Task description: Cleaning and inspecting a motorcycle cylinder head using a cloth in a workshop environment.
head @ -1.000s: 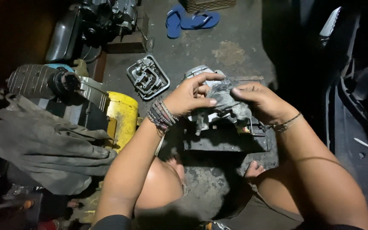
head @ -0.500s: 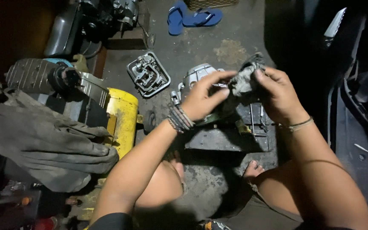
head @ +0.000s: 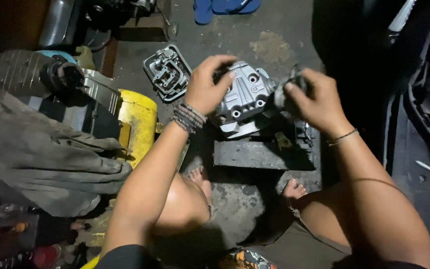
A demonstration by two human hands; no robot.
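Grey aluminium cylinder head (head: 245,97) sits tilted on a dark block (head: 260,154), left hand (head: 206,84) gripping its edge, right hand (head: 314,97) clutching a rag (head: 287,87); loosened fingers could topple it floorward.

The right hand (head: 319,97) has lifted the dark rag (head: 287,87) off the grey engine cover (head: 245,97) to its right side; the cover's top is now uncovered, and the left hand (head: 207,84) grips its left edge.

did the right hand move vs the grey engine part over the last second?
Yes. The right hand, earlier resting on the grey engine part beside the left hand, has lifted off to its right side, gripping a dark rag.
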